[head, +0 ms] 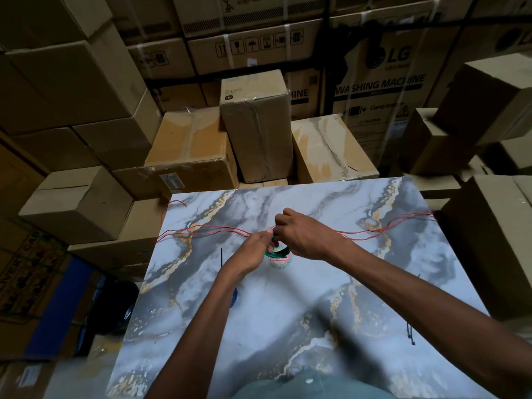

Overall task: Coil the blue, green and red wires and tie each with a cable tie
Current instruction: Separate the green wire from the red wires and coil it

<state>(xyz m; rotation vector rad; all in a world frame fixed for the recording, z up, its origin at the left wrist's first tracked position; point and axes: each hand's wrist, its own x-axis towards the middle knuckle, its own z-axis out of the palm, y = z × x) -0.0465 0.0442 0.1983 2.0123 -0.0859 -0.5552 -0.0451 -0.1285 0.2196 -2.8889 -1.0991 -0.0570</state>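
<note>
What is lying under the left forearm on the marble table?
A blue wire coil shows at the left forearm's edge; the arm covers most of it, so any cable tie is hidden.

Marble-patterned table (316, 298) with red wire (207, 230), green coil (277, 253), cable tie (221, 257).

The left forearm (201, 321) hides most of the blue wire coil (235, 296).

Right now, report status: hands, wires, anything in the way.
Both hands, left and right, gripping the green coil. Red wire uncoiled across the table. Blue coil under the left arm. Nothing blocking.
</note>
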